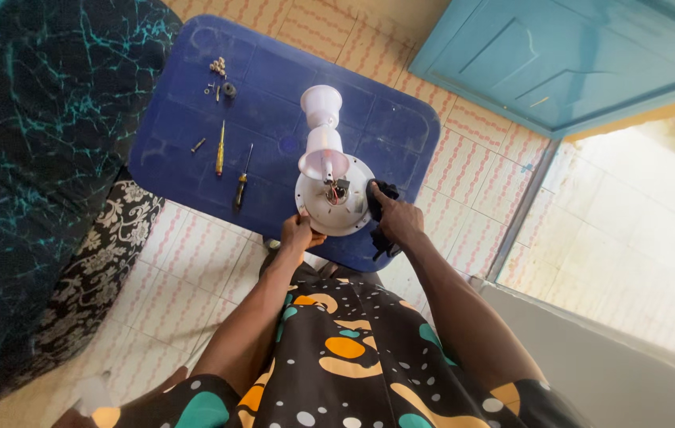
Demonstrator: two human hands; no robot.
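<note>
A white fan body [328,170] stands near the front edge of the blue counter [179,135], its round base plate lying flat and facing up, its neck and cup-shaped end running away from the person toward the far side of the counter. Both hands meet the plate at its near rim. The left hand [298,232] pinches the rim at the lower left, fingers closed on the edge. The right hand [397,218] sits at the right rim, closed around a black part [382,208] pressed against the plate. A cluster of wires [337,190] shows at the plate's centre, between the hands and slightly nearer the right one. Two screwdrivers [230,162] and loose screws [217,67] lie well apart on the left.
</note>
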